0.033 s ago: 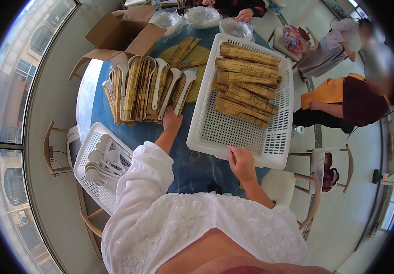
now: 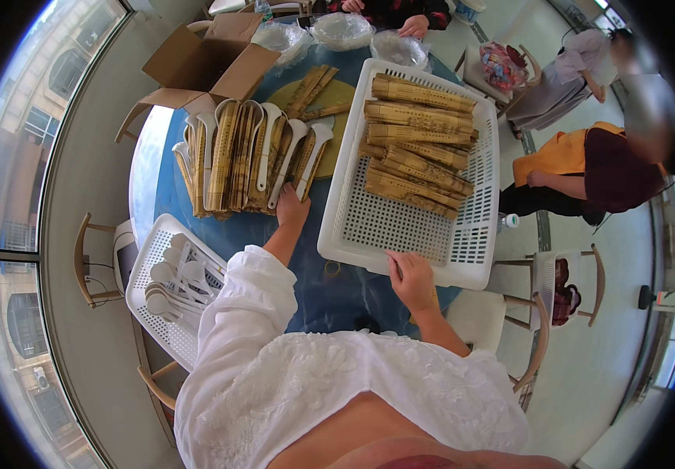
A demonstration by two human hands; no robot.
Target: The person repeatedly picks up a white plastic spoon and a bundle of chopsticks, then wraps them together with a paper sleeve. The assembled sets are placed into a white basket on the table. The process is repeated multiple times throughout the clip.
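My left hand [image 2: 292, 209] reaches across the blue round table [image 2: 318, 293] to the near end of a row of tan paper packets [image 2: 228, 160] with white plastic spoons [image 2: 284, 160] laid among them. Its fingertips touch the row, and I cannot tell whether they grip anything. My right hand [image 2: 411, 277] lies flat on the near rim of a large white perforated tray [image 2: 368, 230]. More tan packets [image 2: 415, 148] are stacked in the tray's far half.
A smaller white basket of white spoons [image 2: 169, 281] sits on a chair at my left. An open cardboard box [image 2: 208, 59] and clear plastic bags [image 2: 341, 30] stand at the table's far side. Another person's hands [image 2: 415, 27] work there. Two people are at the right, with wooden chairs around.
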